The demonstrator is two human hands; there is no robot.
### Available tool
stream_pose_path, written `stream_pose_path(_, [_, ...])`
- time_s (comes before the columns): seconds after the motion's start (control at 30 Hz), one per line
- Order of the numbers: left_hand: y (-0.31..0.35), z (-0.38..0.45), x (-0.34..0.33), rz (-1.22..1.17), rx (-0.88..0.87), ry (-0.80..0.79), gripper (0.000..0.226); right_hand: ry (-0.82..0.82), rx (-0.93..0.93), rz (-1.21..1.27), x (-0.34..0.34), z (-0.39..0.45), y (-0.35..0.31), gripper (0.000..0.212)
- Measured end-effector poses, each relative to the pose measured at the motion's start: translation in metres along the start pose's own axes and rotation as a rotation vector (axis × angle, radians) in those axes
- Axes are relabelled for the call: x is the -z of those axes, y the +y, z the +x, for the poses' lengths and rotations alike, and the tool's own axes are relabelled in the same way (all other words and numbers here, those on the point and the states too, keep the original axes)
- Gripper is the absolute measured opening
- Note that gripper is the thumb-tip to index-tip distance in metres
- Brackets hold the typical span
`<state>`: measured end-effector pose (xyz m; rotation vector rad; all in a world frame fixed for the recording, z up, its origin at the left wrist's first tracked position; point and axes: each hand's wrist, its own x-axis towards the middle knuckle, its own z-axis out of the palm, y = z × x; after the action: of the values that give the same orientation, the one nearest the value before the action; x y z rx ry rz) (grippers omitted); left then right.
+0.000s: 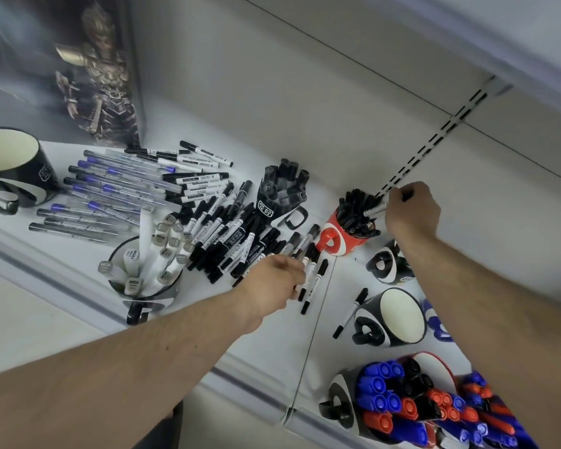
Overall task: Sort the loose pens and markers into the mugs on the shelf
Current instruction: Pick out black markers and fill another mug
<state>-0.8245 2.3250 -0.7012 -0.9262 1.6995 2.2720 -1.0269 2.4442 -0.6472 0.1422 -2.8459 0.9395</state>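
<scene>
Roughly half done: right hand (pixel 412 209) pinching slim black-capped white pen (pixel 374 210) into packed red ceramic mug (pixel 347 238), left hand (pixel 272 283) pinching thin black-and-white pens (pixel 311 270) from big loose pile (pixel 227 234) on white shelf (pixel 305 328).

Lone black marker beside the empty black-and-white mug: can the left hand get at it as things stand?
Probably yes: the lone marker lies bare on the shelf, nothing over it, but the left hand already grips markers.
</scene>
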Motion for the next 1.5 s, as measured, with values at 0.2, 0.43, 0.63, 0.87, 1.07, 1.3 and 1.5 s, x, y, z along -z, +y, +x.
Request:
stream_pose_path(0.2, [-0.004, 0.003, 0.016, 0.000, 0.020, 0.017, 0.015, -0.204, 0.017, -0.384, -0.048, 0.014, 0.016, 0.035])
stream_pose_path(0.43, [-0.010, 0.002, 0.019, 0.040, 0.024, 0.010, 0.015, -0.463, -0.054, -0.635, -0.050, 0.009, 0.005, 0.078])
stream_pose_path(0.63, [-0.002, -0.002, 0.011, 0.002, -0.024, -0.004, 0.014, -0.269, -0.356, 0.008, -0.055, -0.081, -0.005, 0.058])
stream_pose_path(0.87, [-0.016, -0.014, 0.017, -0.012, -0.019, 0.066, 0.012, -0.598, -0.784, 0.135, -0.081, -0.138, 0.032, 0.028])
stream_pose_path(1.07, [-0.028, -0.022, 0.038, -0.020, 0.027, 0.098, 0.015, -0.502, -0.689, -0.124, -0.099, -0.139, 0.047, 0.048])
stream_pose_path(1.3, [-0.031, -0.018, 0.046, -0.021, 0.051, 0.104, 0.014, -0.352, -0.478, -0.403, -0.125, -0.118, 0.038, 0.075])
stream_pose_path(1.5, [-0.039, -0.019, 0.056, -0.015, 0.078, 0.105, 0.014, -0.506, -0.394, -0.505, -0.145, -0.109, 0.031, 0.066])
